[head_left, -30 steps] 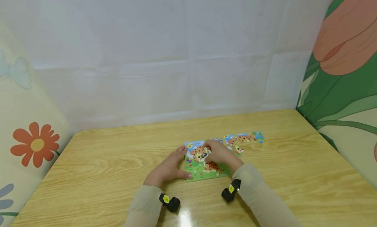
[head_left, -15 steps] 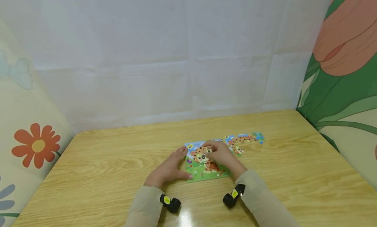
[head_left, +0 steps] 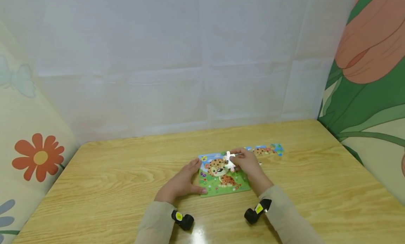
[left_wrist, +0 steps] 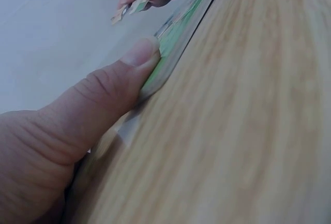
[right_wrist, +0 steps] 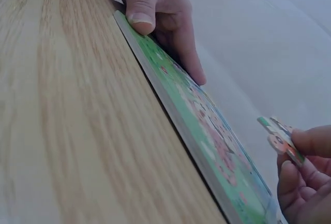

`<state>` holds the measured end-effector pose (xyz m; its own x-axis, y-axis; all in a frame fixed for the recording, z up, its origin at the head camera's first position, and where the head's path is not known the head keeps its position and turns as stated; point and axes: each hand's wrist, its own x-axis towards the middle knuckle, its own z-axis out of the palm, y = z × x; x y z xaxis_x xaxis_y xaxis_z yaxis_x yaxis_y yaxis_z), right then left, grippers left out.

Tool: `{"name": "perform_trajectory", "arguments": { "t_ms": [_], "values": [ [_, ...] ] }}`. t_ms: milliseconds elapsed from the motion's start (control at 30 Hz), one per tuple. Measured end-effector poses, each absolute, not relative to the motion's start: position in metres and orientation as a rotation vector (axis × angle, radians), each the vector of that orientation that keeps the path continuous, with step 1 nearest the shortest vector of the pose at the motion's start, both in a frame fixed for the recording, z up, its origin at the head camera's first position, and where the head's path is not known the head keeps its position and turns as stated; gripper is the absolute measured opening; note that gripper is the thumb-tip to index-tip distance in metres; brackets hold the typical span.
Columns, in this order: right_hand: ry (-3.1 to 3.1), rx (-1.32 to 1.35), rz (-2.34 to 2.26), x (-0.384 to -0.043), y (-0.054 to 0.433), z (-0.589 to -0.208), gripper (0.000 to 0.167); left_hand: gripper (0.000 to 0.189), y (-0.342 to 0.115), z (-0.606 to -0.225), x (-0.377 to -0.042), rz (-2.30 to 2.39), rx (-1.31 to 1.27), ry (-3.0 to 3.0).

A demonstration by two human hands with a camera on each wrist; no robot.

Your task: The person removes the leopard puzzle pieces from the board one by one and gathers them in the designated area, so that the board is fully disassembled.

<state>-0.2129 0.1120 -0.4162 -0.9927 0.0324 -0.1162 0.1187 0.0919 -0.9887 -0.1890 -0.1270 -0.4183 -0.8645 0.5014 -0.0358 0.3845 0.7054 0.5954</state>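
Observation:
A flat picture puzzle board [head_left: 218, 190] with a spotted leopard on green grass lies in the middle of the table. My left hand [head_left: 182, 179] rests along its left edge. The thumb presses near the front corner and the fingers reach toward the back one. Over the board's upper right, my right hand [head_left: 249, 164] pinches a puzzle piece [right_wrist: 282, 140] between thumb and fingers. In the right wrist view this piece stands tilted, raised above the board, with orange and green showing. In the head view its face glares white.
Joined loose puzzle pieces [head_left: 269, 149] lie on the wooden table [head_left: 126, 177] behind and to the right of the board, partly hidden by my right hand. White cloth [head_left: 158, 96] hangs behind the table. Printed flower panels [head_left: 39, 156] stand at both sides.
My right hand has lifted the puzzle piece off the leopard's face area and moved it up and right, turning it. My left hand stays on the board's edge.

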Motion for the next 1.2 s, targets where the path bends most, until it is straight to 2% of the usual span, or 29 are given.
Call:
{"name": "perform_trajectory", "arguments": {
  "t_ms": [167,567,1200],
  "values": [
    [2.186,0.23,-2.218,-0.213,0.121,-0.419,0.025,0.103,-0.126,-0.419,-0.19,0.889,0.694,2.714],
    [2.358,0.237,-2.138,-0.216,0.156,-0.418,0.028,0.103,-0.125,-0.419,-0.19,0.899,0.685,2.71],
    [2.168,0.431,-2.313,-0.211,0.206,-0.42,0.039,0.103,-0.126,-0.419,-0.19,0.909,0.692,2.703]
  ]
}}
